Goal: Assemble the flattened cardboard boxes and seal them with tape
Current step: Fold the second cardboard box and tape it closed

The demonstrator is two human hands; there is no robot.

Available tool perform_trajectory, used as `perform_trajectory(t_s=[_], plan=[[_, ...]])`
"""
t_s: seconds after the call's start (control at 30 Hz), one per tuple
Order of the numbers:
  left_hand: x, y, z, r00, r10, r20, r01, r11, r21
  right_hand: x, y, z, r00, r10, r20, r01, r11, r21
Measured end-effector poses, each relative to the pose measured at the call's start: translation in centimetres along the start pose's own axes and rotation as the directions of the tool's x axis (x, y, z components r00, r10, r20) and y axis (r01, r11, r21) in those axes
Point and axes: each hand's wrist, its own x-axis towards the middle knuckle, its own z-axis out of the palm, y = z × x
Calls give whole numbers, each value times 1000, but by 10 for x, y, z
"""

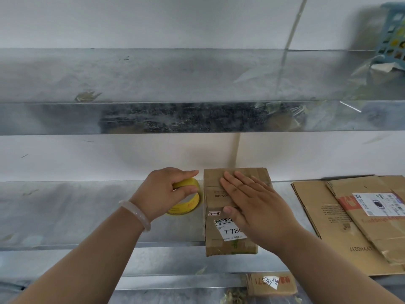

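An assembled small cardboard box [215, 242] with white labels stands on the metal shelf [65, 216], its near end overhanging the front edge. My right hand [254, 200] lies flat on its top, fingers spread and pointing to the far left corner. A yellow tape roll [190, 205] sits just left of the box. My left hand [166, 189] grips the roll from above, a pale bangle on that wrist. Flattened cardboard boxes [355, 220] lie stacked on the shelf to the right.
A second metal shelf [153, 84] runs overhead across the view, with tape scraps and a blue plastic basket [392, 34] at its right end. A white wall stands behind. Below the front edge lies another flattened box [271, 284].
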Motion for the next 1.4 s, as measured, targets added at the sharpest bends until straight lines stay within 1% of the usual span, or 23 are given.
perform_trajectory(t_s=[0.07, 0.13, 0.2, 0.3, 0.4, 0.5, 0.57, 0.67, 0.73, 0.8, 0.9, 1.03, 1.2, 1.3, 1.4], plan=[[3, -1, -4, 999, 23, 48, -30, 990, 141, 0, 1, 1, 1000, 7, -8, -7, 1000, 8], [3, -4, -5, 994, 26, 104, -55, 957, 286, 1, 2, 2, 1000, 10, -11, -10, 1000, 13], [2, -8, -3, 993, 5, 121, -43, 949, 313, 1, 2, 3, 1000, 9, -17, -9, 1000, 10], [2, -11, 7, 992, -29, 126, -5, 965, 264, 1, 2, 2, 1000, 8, -22, -8, 1000, 13], [1, -17, 19, 980, -95, 177, 54, 974, 222, 0, 1, 1, 1000, 9, -26, -9, 1000, 17], [-2, -22, 22, 978, -109, 178, 108, 994, 17, 0, 1, 2, 999, 12, -38, -12, 1000, 10], [-6, -24, 22, 980, -114, 162, 134, 984, -121, -1, 1, 2, 999, 12, -36, -12, 1000, 7], [-13, -26, 24, 986, -110, 124, 135, 965, -223, -1, 0, 0, 999, 15, -49, -15, 1000, 6], [-16, -26, 28, 992, -109, 57, 120, 960, -251, -2, -1, -1, 998, 18, -60, -18, 1000, 4], [-18, -26, 35, 993, -118, 2, 115, 958, -261, -3, -1, -1, 998, 14, -66, -14, 1000, -7], [-20, -25, 42, 991, -129, -48, 116, 972, -206, -2, 0, -1, 997, 12, -76, -13, 1000, -16], [-19, -27, 43, 994, -107, -17, 103, 983, -150, -2, 0, 0, 996, 1, -91, -4, 999, -32], [-25, -22, 45, 985, -155, -78, 132, 962, -239, -1, 3, 3, 992, -13, -123, 10, 1000, -23], [-26, -19, 47, 984, -126, -123, 104, 980, -172, 0, 4, 4, 989, -28, -145, 25, 999, -29], [-24, -16, 48, 989, -102, -111, 92, 991, -92, 0, 7, 5, 985, -46, -168, 40, 998, -43]])
